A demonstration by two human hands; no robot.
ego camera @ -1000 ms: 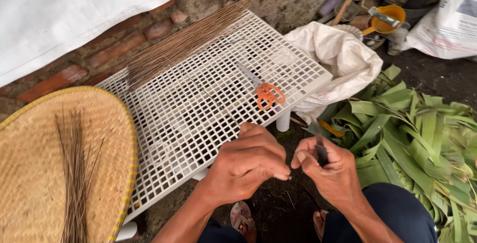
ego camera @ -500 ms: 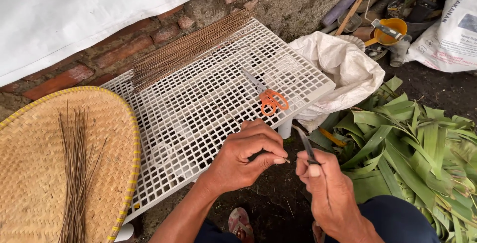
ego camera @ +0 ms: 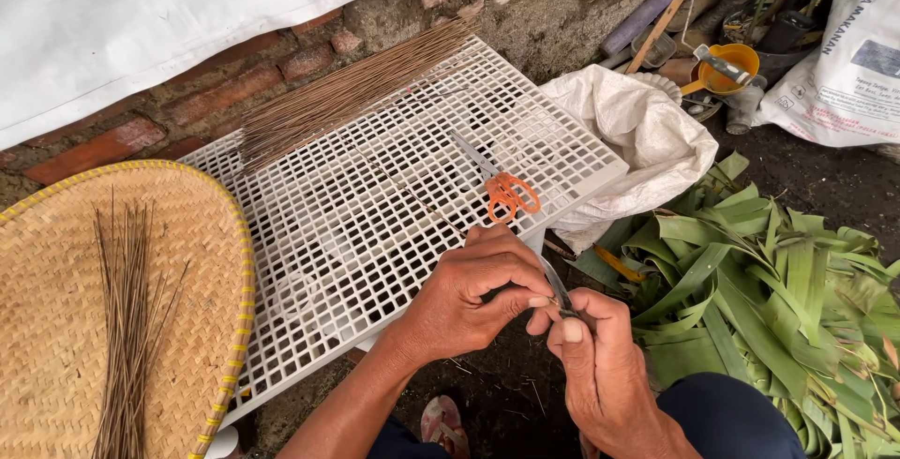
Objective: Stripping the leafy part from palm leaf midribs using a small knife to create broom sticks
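Left hand (ego camera: 469,304) and right hand (ego camera: 600,375) meet fingertip to fingertip just off the near edge of the white grid table (ego camera: 309,271), both pinching a thin dark blade (ego camera: 557,288), below the orange-handled scissors (ego camera: 506,192) lying on the grid.

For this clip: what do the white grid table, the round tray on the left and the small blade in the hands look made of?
White grid table: likely moulded plastic, with uniform square holes and a smooth matte white surface.
Round tray with yellow rim: woven bamboo or a similar plant strip, with a visible basket weave in matte tan.
Thin blade between the left hand and right hand: probably metal, grey and slim; too small to be sure.
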